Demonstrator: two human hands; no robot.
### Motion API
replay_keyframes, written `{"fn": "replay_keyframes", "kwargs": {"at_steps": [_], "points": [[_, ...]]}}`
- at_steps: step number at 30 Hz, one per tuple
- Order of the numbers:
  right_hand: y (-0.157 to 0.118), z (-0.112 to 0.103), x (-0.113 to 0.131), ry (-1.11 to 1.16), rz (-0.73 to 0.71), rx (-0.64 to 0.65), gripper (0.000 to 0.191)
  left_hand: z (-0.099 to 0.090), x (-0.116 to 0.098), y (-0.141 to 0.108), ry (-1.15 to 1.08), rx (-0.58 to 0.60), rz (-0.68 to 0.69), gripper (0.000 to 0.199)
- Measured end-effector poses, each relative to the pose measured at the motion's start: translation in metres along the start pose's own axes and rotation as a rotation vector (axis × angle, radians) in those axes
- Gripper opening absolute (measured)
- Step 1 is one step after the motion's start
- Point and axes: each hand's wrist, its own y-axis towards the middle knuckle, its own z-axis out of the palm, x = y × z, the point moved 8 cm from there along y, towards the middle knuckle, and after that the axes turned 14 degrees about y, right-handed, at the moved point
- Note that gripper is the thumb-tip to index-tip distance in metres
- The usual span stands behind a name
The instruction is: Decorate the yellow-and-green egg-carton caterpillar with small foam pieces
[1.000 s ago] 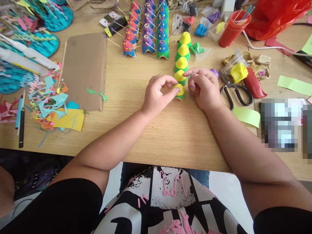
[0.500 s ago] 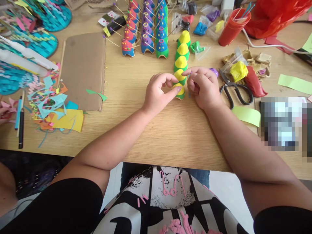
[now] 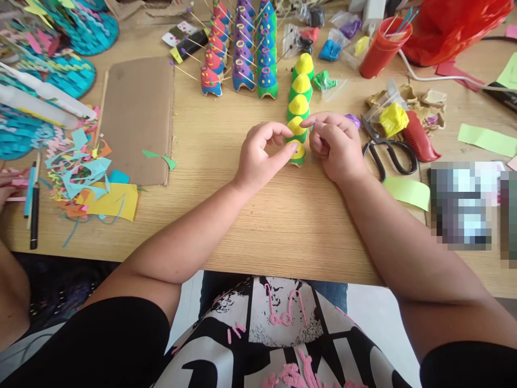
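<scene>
Pale wood-grain tabletop (image 3: 250, 231) fills my view. Just above centre, my left hand (image 3: 258, 156) is loosely open, its thumb at the front of the green caterpillar-like row with yellow domes (image 3: 299, 104); I'd press lightly, since the domes look soft. Beside it, my right hand (image 3: 341, 148) points its forefinger at the second dome, other fingers curled; I can't tell whether they hold anything. Black-handled metal scissors (image 3: 378, 141), right of centre, crowd that wrist.

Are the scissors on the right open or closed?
Open, at least at the handles: the scissors' black loops are spread apart. Whether the blades are parted, I can't tell.
</scene>
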Motion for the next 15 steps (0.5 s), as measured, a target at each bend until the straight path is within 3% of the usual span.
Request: {"fn": "replay_keyframes", "kwargs": {"at_steps": [15], "points": [[0.0015, 0.0012, -0.0013, 0.033, 0.015, 0.005, 0.04, -0.0009, 0.0012, -0.0004, -0.084, -0.091, 0.082, 0.023]]}}
